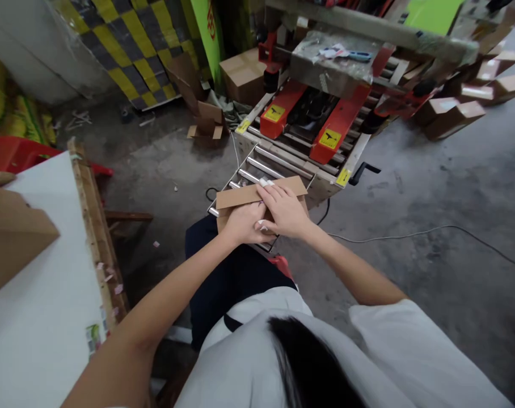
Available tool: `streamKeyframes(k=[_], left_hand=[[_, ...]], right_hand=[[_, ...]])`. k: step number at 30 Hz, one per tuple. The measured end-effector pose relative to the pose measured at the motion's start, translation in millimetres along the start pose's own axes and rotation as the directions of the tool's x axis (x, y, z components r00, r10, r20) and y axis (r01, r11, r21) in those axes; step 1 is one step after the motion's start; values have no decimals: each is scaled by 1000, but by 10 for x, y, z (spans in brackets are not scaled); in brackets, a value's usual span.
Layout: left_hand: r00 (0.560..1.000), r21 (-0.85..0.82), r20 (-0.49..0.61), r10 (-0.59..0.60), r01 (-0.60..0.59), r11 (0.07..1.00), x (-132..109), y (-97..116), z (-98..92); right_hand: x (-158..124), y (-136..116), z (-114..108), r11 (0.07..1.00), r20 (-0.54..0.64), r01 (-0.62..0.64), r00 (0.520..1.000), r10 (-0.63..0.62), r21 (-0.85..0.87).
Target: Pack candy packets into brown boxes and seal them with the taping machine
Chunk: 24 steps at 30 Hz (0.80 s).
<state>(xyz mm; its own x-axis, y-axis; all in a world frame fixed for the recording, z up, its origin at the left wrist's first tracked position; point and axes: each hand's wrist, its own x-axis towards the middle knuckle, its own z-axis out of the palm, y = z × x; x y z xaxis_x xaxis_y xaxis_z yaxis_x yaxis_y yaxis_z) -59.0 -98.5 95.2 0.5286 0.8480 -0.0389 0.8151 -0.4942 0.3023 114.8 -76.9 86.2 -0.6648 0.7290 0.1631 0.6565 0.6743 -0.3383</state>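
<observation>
A small brown cardboard box point(236, 198) sits at the near end of the roller conveyor, right against my body, with a long flap along its top. My right hand point(286, 212) lies over the box, its fingers stretched across the flap and its thumb held apart. White coverings show on several of its fingertips. Beside it, partly beneath it, my left hand point(245, 222) rests on the near part of the box. The right hand hides most of the left fingers, so what they do is unclear.
The roller conveyor point(269, 168) leads to a machine with red guide plates point(278, 116). A black crank point(363, 171) juts out at its right. Cardboard boxes point(448, 116) lie beyond. At left stands a white tabletop point(40, 283) with a wooden edge. A cable point(406, 233) crosses the floor.
</observation>
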Motion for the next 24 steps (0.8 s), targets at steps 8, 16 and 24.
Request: streamKeyframes(k=[8, 16, 24], left_hand=[[882, 71, -463, 83, -56, 996, -478, 1, 185], [999, 186, 39, 12, -19, 982, -227, -402, -359], [1000, 81, -3, -29, 29, 996, -144, -346, -328]], right_hand=[[-14, 56, 6, 999, -36, 47, 998, -47, -19], [35, -37, 48, 994, 23, 22, 1000, -20, -109], [-231, -125, 242, 964, -305, -264, 916, 262, 36]])
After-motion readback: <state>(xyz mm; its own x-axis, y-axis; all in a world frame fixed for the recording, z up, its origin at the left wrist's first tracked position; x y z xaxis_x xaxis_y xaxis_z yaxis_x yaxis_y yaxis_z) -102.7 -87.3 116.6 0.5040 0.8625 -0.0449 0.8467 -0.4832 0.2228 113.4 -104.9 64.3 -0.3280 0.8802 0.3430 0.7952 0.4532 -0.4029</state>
